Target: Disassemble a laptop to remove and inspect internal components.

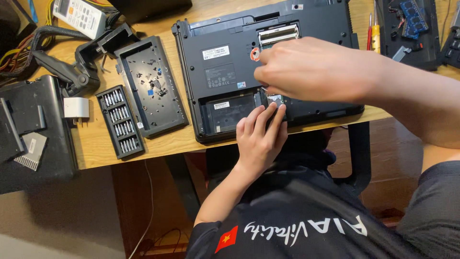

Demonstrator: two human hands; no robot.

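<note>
A black laptop (pixel 225 57) lies upside down on the wooden table (pixel 96 144), with its bottom bays uncovered. My right hand (pixel 311 69) reaches in from the right and hovers over a small bay near the laptop's front edge. Its fingers are pinched together, and a thin tool tip shows just below them. My left hand (pixel 258 139) comes up from below. Its fingers lie flat on a small card (pixel 277 100) at the laptop's front edge, directly under my right hand. The contents of the bay are mostly hidden by both hands.
Left of the laptop lie a removed black cover panel (pixel 151 86) with loose screws on it and a tray of screwdriver bits (pixel 120 122). A white plug (pixel 76 108), a black clamp arm (pixel 72 67) and a remote (pixel 79 14) sit further left. Screwdrivers (pixel 373 29) and a blue memory module (pixel 412 17) lie at the back right.
</note>
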